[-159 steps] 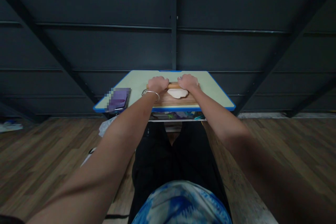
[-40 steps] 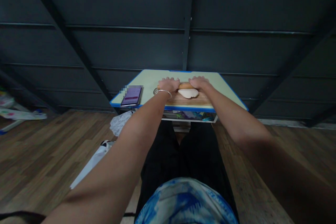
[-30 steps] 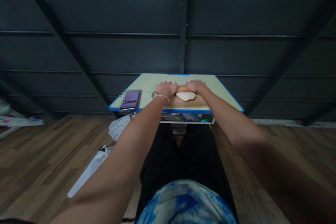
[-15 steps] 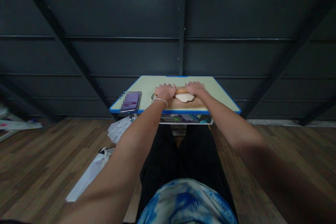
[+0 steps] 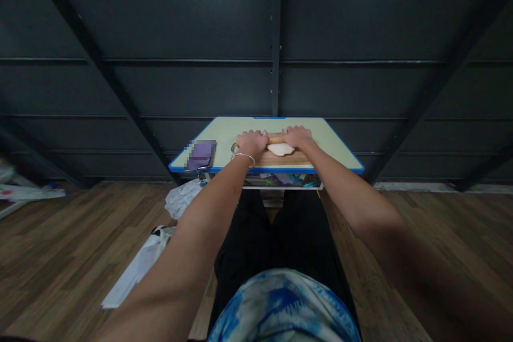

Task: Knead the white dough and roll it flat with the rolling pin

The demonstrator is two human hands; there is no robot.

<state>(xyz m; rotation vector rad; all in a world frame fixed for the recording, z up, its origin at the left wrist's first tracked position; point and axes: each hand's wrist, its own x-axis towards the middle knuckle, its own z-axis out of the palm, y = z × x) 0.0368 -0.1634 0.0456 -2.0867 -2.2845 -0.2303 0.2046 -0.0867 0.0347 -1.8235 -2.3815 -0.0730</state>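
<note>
A wooden rolling pin (image 5: 276, 140) lies crosswise over the far part of a flat piece of white dough (image 5: 280, 149). My left hand (image 5: 251, 142) is closed over the pin's left end, and a silver bangle circles that wrist. Around the right end wraps my right hand (image 5: 297, 136), with its fingers pointing away from me. Beneath the dough is a wooden board (image 5: 280, 160), partly covered by my hands. The near edge of the dough spreads out on the board towards me.
The board rests on a small pale-green table (image 5: 336, 149) with a blue edge. At its left corner lies a phone (image 5: 201, 155). Under the tabletop is a shelf (image 5: 276, 180) with assorted items. A white bag (image 5: 182, 197) hangs at the left. A dark panelled wall (image 5: 200, 88) stands behind.
Both hands still grip the rolling pin over the dough, in almost the same place. The view has shifted very slightly.
</note>
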